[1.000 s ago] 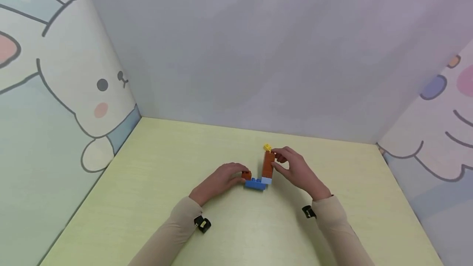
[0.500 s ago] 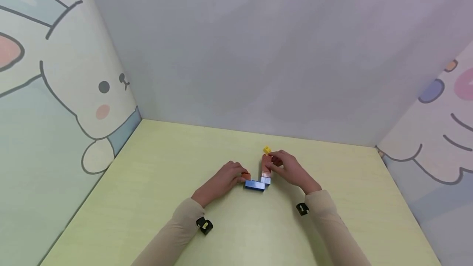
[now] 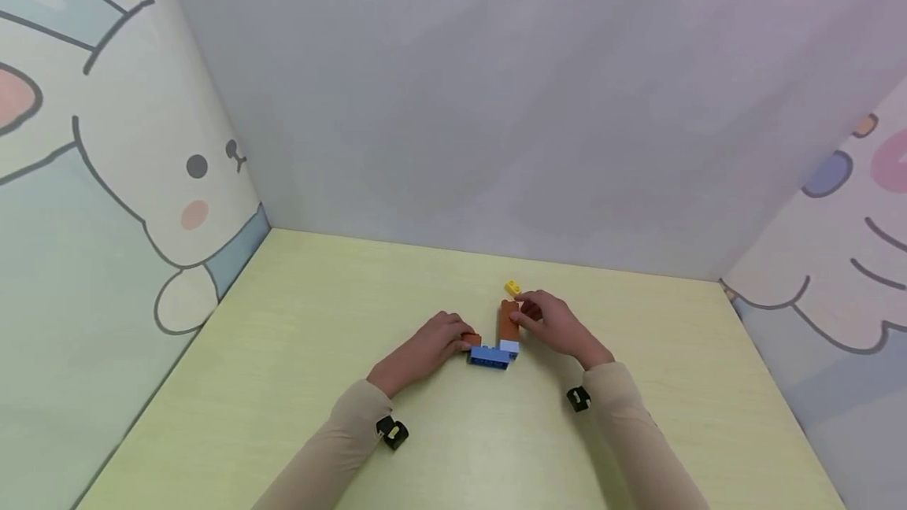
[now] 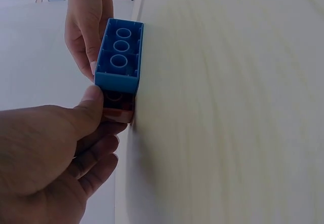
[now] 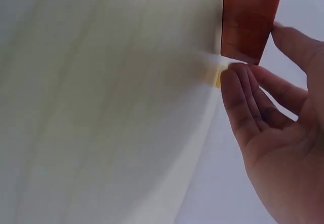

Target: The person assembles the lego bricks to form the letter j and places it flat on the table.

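Note:
My left hand point(image 3: 431, 345) pinches a small reddish-brown toy brick point(image 3: 471, 340), thumb against index finger. This brick is joined to the studded side of a blue brick point(image 3: 489, 358), whose hollow underside with round tubes faces the left wrist camera. At the blue brick's right end sits a light blue brick point(image 3: 509, 348). From it a reddish-brown brick column point(image 3: 509, 323) runs away from me. My right hand point(image 3: 556, 325) holds the column's far end, the thumb on its right side and fingertips at its end point(image 5: 249, 24). A small yellow brick point(image 3: 513, 288) lies just beyond.
A pale yellow table point(image 3: 340, 290) lies beneath the bricks. A grey back wall point(image 3: 453, 101) closes it off behind, with cartoon-printed panels point(image 3: 184, 203) at left and right. Black wrist cameras point(image 3: 393, 432) are strapped at both sleeves.
My right hand has shifted left and slightly nearer, and the column moved with it. The joined bricks have tipped, so the blue brick's underside now shows toward me. My left hand keeps its pinch.

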A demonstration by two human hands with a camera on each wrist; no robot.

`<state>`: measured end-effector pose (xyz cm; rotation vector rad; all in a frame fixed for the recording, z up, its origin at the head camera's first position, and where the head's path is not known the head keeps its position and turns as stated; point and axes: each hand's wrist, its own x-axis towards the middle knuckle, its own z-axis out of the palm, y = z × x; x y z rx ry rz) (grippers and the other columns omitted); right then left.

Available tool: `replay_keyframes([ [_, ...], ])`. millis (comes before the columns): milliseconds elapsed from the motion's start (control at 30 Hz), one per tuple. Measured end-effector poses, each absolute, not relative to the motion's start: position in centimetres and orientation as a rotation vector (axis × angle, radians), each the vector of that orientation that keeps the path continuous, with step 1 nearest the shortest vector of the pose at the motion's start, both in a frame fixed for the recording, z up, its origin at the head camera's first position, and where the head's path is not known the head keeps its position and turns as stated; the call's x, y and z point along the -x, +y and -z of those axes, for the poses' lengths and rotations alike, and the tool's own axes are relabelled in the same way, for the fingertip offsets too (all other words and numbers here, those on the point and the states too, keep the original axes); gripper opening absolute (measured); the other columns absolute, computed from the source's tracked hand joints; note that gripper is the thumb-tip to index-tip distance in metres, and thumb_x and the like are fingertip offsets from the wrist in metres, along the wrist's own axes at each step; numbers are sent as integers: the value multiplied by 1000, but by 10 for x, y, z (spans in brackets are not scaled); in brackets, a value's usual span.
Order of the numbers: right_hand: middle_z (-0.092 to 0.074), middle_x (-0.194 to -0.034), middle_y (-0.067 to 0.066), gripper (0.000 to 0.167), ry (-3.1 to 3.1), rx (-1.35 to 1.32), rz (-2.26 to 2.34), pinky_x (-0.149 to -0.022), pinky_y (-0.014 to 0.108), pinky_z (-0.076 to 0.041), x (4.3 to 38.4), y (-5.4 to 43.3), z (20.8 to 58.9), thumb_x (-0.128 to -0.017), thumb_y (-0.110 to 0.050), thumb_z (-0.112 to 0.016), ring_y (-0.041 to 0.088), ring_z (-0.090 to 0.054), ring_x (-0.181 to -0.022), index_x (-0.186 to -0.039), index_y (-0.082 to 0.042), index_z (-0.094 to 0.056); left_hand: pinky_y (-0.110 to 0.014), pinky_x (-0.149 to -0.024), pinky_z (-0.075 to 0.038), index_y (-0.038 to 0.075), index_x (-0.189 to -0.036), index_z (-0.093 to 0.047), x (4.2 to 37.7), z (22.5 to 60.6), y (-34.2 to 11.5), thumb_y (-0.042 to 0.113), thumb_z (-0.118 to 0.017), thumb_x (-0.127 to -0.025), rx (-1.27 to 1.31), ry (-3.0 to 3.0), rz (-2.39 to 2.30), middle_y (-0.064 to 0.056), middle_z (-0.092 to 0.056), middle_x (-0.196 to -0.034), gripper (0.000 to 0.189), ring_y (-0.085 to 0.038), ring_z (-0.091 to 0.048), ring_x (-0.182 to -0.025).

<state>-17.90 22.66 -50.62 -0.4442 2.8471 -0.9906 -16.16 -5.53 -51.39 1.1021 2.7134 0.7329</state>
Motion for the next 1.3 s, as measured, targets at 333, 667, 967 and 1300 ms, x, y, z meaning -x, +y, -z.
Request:
replay_keyframes([
  [333, -69, -95, 11, 12, 3087, 348, 959, -75, 35, -54, 202, 227, 496, -98, -16, -68, 19, -61, -81, -102, -5, -68, -35, -95, -48, 10, -126, -68, 160, 513, -58, 29, -55, -105, -1121, 2710, -769, -2, -68, -113, 31, -16, -55, -101],
  [667, -69, -102, 14, 23, 2976, 256, 932, -86, 42, -56, 221, 219, 500, -95, -22, -73, 24, -63, -92, -107, -3, -67, -35, -97, -49, 10, -126, -68, 160, 514, -56, 29, -55, -105, -1129, 2699, -760, -2, -69, -116, 31, -17, -57, -105],
  [967, -68, -100, 15, 23, 2958, 229, 943, -83, 39, -55, 225, 213, 501, -93, -17, -75, 23, -62, -89, -105, -1, -64, -34, -96, -48, 11, -126, -69, 160, 514, -55, 29, -55, -105, -1118, 2705, -750, -1, -69, -115, 31, -16, -56, -103],
  [1300, -70, -103, 15, 18, 2932, 287, 959, -85, 40, -57, 226, 212, 500, -96, -16, -71, 23, -64, -89, -107, -2, -66, -35, -95, -48, 11, -126, -68, 161, 513, -56, 30, -55, -105, -1109, 2711, -739, -1, -69, -115, 31, -17, -57, -102],
])
